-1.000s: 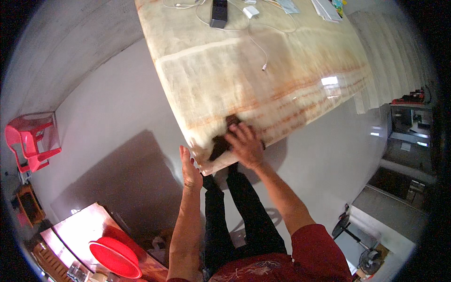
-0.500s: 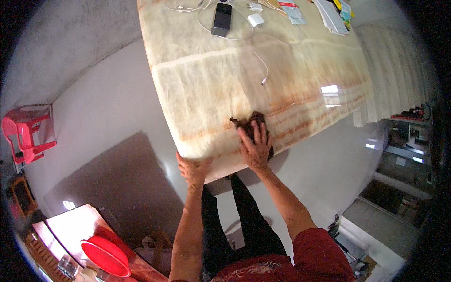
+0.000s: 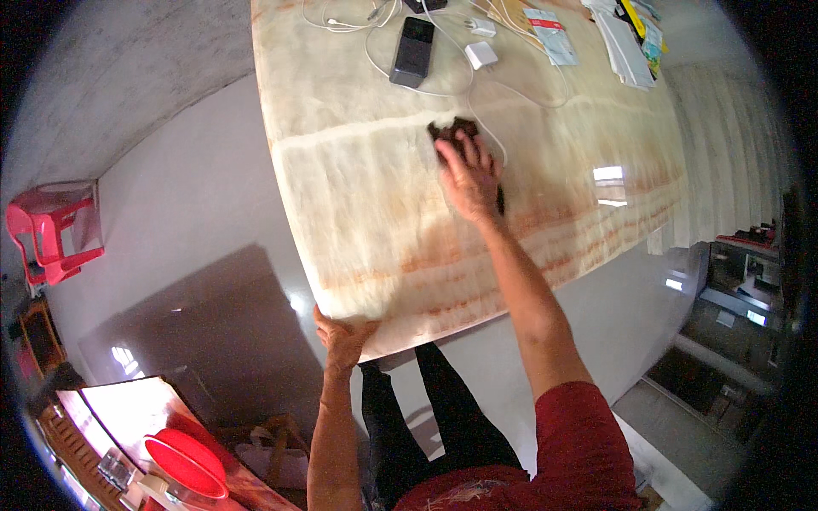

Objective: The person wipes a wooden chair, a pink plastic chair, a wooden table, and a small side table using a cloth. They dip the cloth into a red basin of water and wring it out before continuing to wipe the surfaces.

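Note:
A pale, marbled table (image 3: 358, 204) with orange-brown streaks stretches out in front of me. Across its middle my right hand (image 3: 469, 180) presses a crumpled dark brown cloth (image 3: 448, 133) flat on the surface, fingers slightly bent over it. Part of the cloth is hidden under the palm, and some shows beside the wrist. My left hand (image 3: 342, 339) grips the near left corner of the table, thumb lying along the top. A white cable (image 3: 498, 146) runs down close to the right hand's fingers.
Toward the far side lie a black phone-like device (image 3: 412, 53), white charger plugs (image 3: 481, 55), a small packet (image 3: 552, 36) and papers (image 3: 620, 51). A red plastic chair (image 3: 53, 230) stands on the floor at left. At lower left, a red basin (image 3: 186, 462) rests by a reddish tabletop.
My right hand has slid the cloth away from the near edge to the table's middle, close to the cable. My left hand stays on the corner. The view has shifted slightly.

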The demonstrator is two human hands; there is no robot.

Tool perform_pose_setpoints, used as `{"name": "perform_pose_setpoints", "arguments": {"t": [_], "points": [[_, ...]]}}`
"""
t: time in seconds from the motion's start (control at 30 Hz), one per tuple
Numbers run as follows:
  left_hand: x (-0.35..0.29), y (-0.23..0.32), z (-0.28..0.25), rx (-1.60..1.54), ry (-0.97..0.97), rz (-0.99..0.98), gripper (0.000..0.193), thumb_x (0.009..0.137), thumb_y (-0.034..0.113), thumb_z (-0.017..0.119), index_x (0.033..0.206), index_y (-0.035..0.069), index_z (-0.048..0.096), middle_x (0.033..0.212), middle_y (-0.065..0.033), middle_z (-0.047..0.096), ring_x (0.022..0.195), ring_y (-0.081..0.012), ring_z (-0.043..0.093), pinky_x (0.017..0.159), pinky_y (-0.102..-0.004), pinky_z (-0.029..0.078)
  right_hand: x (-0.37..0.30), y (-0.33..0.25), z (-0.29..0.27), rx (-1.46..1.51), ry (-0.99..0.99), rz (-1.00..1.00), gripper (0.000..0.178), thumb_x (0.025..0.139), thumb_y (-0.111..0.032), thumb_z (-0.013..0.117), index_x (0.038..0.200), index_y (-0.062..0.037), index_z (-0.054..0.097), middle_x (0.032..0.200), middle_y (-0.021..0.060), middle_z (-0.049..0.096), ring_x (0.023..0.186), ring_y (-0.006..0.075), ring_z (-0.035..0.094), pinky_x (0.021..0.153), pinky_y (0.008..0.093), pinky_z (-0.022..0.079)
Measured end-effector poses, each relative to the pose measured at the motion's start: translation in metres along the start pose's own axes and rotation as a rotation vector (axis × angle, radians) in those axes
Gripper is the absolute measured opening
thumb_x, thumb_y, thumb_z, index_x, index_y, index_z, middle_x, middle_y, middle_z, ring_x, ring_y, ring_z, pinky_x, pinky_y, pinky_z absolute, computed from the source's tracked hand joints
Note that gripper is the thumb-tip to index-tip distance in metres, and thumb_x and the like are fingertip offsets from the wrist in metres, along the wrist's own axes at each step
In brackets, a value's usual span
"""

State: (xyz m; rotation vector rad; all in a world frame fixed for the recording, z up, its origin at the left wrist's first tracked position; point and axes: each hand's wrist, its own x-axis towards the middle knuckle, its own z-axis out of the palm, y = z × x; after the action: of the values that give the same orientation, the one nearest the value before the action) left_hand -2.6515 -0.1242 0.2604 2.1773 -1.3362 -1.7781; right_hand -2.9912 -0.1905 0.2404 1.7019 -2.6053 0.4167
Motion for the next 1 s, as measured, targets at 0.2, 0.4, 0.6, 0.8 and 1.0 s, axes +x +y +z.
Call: {"name": "perform_pose_setpoints", "arguments": {"t": [0.2,0.4,0.6,0.8,1.0], "points": [[0.007,-0.020,0.004,-0.008,0.008,0.025,0.129,0.056,0.028,0.088,0.142,0.013,-0.006,0.132,-0.0245,0.018,0.123,-0.0374,0.025,0.105,-0.0530,0.027,0.049,0.033,0.003,-0.011,0.036,0.317,0.044,0.090,-0.040,0.047,0.133,-0.0327,0.042,0.143,0.0082,0.037,0.133,0.0343,0.029,0.104,0.0614,0.015],[0.002,-0.004,-0.002,0.107,0.034,0.028,0.126,0.053,0.026,0.090,0.140,0.008,0.000,0.132,-0.0253,0.023,0.122,-0.0353,0.031,0.101,-0.0479,0.039,0.013,-0.042,0.013,0.023,-0.058,0.062,0.050,0.086,-0.031,0.057,0.134,-0.0281,0.041,0.146,0.0082,0.032,0.136,0.0337,0.025,0.103,0.0609,0.019],[-0.001,-0.004,0.001,0.094,0.037,0.042,0.125,0.056,0.031,0.088,0.143,0.011,0.000,0.130,-0.0258,0.026,0.120,-0.0395,0.030,0.102,-0.0531,0.029,-0.080,-0.125,-0.007,0.196,-0.204,-0.441,0.057,0.076,-0.025,0.070,0.129,-0.0241,0.052,0.140,0.0084,0.041,0.133,0.0304,0.030,0.101,0.0585,0.025],[-0.004,-0.007,0.000,0.116,0.075,0.010,0.124,0.057,0.037,0.087,0.143,0.014,0.000,0.131,-0.0246,0.027,0.122,-0.0388,0.030,0.101,-0.0534,0.029,-0.073,-0.128,-0.017,0.232,-0.341,-0.601,0.054,0.075,-0.025,0.069,0.127,-0.0258,0.054,0.139,0.0021,0.043,0.133,0.0245,0.032,0.105,0.0542,0.024],[-0.005,0.002,-0.003,0.129,0.017,0.001,0.125,0.056,0.040,0.086,0.143,0.014,0.000,0.132,-0.0230,0.028,0.123,-0.0375,0.032,0.100,-0.0536,0.030,0.052,-0.141,0.023,0.087,-0.032,-0.286,0.049,0.086,-0.030,0.058,0.132,-0.0236,0.044,0.139,0.0083,0.041,0.131,0.0311,0.033,0.103,0.0563,0.020]]}}
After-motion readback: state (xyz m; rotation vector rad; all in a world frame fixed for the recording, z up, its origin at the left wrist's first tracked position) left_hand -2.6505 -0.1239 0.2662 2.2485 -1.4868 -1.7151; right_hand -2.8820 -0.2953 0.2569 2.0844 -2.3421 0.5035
